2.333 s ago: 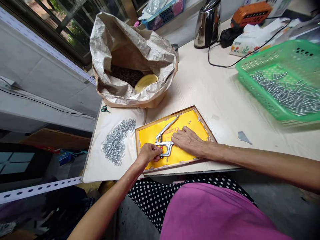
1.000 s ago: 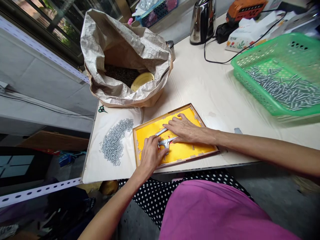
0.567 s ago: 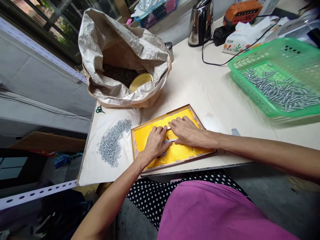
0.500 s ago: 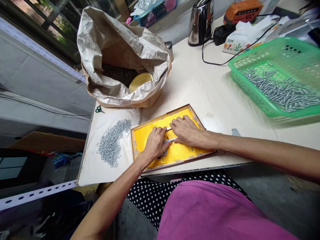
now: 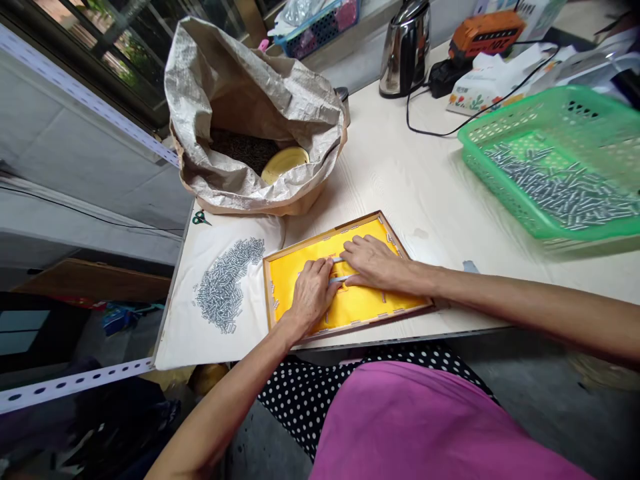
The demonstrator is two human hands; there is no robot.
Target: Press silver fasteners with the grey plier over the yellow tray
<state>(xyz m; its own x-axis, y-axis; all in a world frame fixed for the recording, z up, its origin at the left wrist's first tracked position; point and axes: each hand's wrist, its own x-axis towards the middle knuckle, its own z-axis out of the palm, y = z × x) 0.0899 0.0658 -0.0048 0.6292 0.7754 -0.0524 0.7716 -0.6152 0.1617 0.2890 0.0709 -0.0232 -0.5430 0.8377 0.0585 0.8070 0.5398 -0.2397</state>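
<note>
A shallow wooden-edged tray (image 5: 423, 303) with a yellow lining (image 5: 285, 270) lies near the table's front edge. Over its middle, my left hand (image 5: 313, 287) and my right hand (image 5: 375, 263) face each other with fingers curled. Two thin light-grey strips (image 5: 342, 279) bridge the gap between them, one beyond the other, their ends covered by my fingers. Whether the strips belong to one piece I cannot tell. Small metal pins line the tray's edges. Left of the tray, a pile of small metal pins (image 5: 220, 287) is spread on a white cloth (image 5: 175, 333).
Behind the tray stands an open woven sack (image 5: 320, 113) holding dark small pieces and a yellow bowl (image 5: 285, 162). At the right is a green basket (image 5: 505, 207) of metal pins. Scissors (image 5: 201, 218), a kettle (image 5: 404, 53) and a black cable (image 5: 430, 133) are also on the table.
The view has shifted slightly. Both hands keep their hold on the strips; a greyish patch seen beside my left palm earlier no longer shows.
</note>
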